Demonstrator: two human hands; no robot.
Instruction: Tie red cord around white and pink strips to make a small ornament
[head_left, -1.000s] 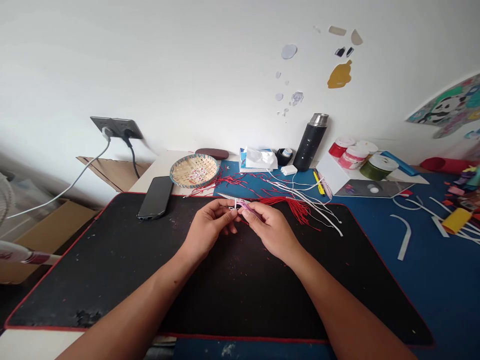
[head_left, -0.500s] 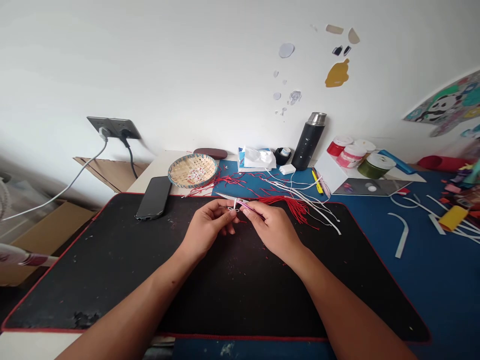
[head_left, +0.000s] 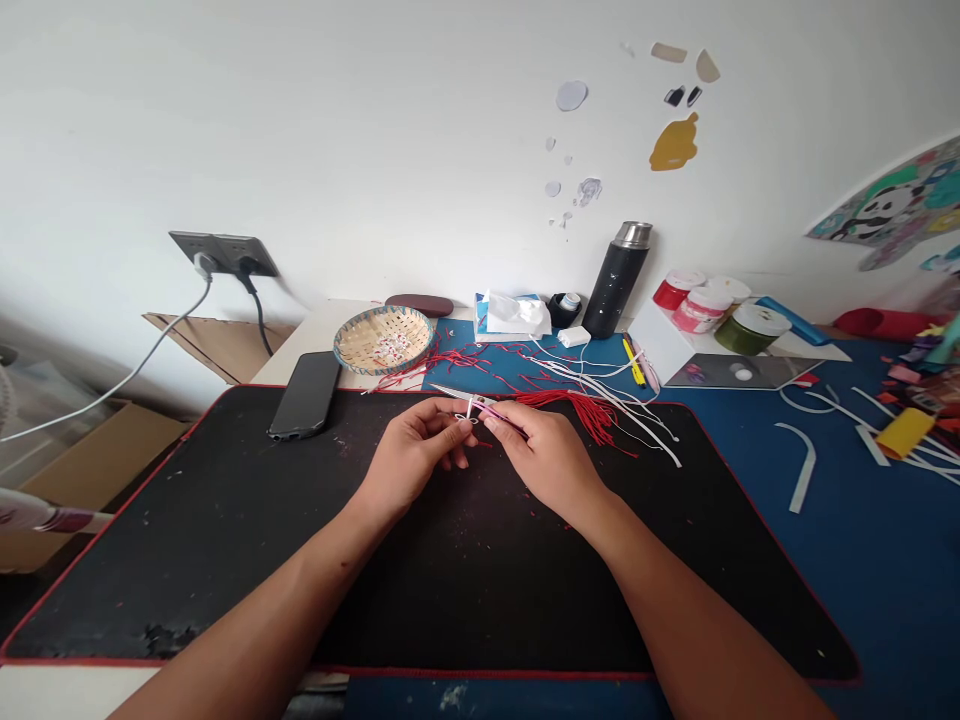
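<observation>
My left hand (head_left: pixel 420 445) is closed, thumb against fingers, pinching a small looped white cord (head_left: pixel 466 419). In my right hand (head_left: pixel 544 450) are scissors (head_left: pixel 487 408) with pinkish handles, largely covered by the fingers. Their pointed metal blades reach left past the left fingertips, and a bit of the white cord stands up against them. Whether the blades are closed on the cord I cannot tell. Both hands hover close together over the black mat (head_left: pixel 480 580). Just behind the right hand lies a bundle of red cords (head_left: pixel 592 415), with white cords (head_left: pixel 600 385) beside it.
A woven basket (head_left: pixel 360 340) with small scraps and a phone (head_left: pixel 304 395) lie at the left back. Behind stand a tissue pack (head_left: pixel 514 317) and a black flask (head_left: pixel 616 285). A yellow cutter (head_left: pixel 634 362) and lidded jars (head_left: pixel 752 330) are at the right.
Both hands, the scissors and the white cord stay almost in the same place. The view has shifted very slightly.
</observation>
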